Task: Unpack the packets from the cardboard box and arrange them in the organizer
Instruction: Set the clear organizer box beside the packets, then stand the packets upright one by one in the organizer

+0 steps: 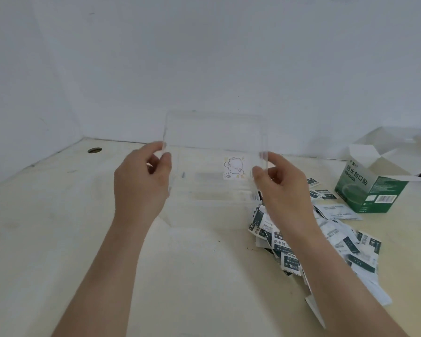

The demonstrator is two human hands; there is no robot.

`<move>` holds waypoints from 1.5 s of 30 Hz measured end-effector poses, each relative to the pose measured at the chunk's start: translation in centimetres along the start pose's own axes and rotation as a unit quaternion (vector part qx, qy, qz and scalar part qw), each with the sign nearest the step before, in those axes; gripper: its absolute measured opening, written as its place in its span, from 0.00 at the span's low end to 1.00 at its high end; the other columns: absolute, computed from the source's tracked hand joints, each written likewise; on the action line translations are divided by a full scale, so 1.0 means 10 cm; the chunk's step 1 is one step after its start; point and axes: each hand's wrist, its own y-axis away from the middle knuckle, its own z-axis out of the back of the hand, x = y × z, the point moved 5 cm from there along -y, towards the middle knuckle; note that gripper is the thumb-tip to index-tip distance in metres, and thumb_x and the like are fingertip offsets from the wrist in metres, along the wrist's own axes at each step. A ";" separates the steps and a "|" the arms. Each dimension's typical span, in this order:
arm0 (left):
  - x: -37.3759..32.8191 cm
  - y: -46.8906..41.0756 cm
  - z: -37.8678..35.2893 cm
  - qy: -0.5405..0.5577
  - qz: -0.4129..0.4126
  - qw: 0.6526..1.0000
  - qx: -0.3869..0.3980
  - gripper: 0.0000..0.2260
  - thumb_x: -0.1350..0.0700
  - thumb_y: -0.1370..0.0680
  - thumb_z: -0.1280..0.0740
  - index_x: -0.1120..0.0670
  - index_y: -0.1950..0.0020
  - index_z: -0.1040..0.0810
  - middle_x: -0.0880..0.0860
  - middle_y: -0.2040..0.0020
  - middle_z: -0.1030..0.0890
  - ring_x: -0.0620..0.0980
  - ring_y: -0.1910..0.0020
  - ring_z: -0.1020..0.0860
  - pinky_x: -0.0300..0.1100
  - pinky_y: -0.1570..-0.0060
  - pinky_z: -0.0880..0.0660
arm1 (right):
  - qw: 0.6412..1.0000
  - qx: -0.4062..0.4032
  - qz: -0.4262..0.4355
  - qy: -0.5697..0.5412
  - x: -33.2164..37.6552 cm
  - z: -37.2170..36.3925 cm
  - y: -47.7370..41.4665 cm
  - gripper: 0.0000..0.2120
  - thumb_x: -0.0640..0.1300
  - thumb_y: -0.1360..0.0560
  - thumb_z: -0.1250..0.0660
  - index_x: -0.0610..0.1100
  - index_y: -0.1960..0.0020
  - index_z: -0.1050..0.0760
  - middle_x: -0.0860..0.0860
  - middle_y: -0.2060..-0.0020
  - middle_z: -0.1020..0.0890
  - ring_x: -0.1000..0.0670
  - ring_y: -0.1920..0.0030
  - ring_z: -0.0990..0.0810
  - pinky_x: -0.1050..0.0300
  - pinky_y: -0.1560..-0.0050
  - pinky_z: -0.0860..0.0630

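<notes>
The pale wooden surface runs wide to its walled far-left corner; green-and-white packets crowd the right beside the green cardboard box. Our left hand and right hand pinch the raised lid of the clear plastic organizer, by the far edge.
</notes>
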 end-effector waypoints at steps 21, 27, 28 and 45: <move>-0.08 0.37 -0.53 -0.160 -0.205 0.940 0.221 0.08 0.49 0.21 0.36 0.44 0.46 0.19 0.42 0.55 0.20 0.45 0.51 0.26 0.37 0.54 0.32 | 0.979 -0.019 -0.204 0.008 -0.55 0.03 -0.69 0.25 0.32 0.23 0.36 0.34 0.28 0.35 0.38 0.36 0.24 0.47 0.54 0.19 0.57 0.54 0.22; -0.27 0.40 -0.48 -0.103 -0.282 0.945 0.128 0.12 0.63 0.29 0.34 0.51 0.50 0.16 0.45 0.55 0.20 0.44 0.53 0.29 0.34 0.53 0.35 | 0.962 0.149 -0.079 0.216 -0.31 0.26 -0.47 0.25 0.45 0.23 0.33 0.50 0.27 0.33 0.47 0.34 0.26 0.50 0.45 0.24 0.59 0.51 0.27; -0.33 0.43 -0.48 -0.078 -0.285 0.946 0.132 0.12 0.62 0.28 0.35 0.51 0.51 0.16 0.45 0.56 0.20 0.44 0.55 0.28 0.33 0.54 0.34 | 0.943 0.209 -0.071 0.250 -0.26 0.31 -0.40 0.26 0.50 0.24 0.31 0.53 0.28 0.33 0.49 0.33 0.26 0.50 0.42 0.25 0.57 0.47 0.26; -0.48 0.95 -1.42 -0.104 -0.076 0.901 0.414 0.22 0.53 0.28 0.29 0.45 0.35 0.29 0.48 0.41 0.24 0.50 0.43 0.24 0.41 0.48 0.29 | 0.849 0.312 0.081 0.418 -0.50 0.43 0.03 0.24 0.53 0.26 0.31 0.56 0.31 0.31 0.53 0.41 0.24 0.50 0.40 0.26 0.54 0.41 0.28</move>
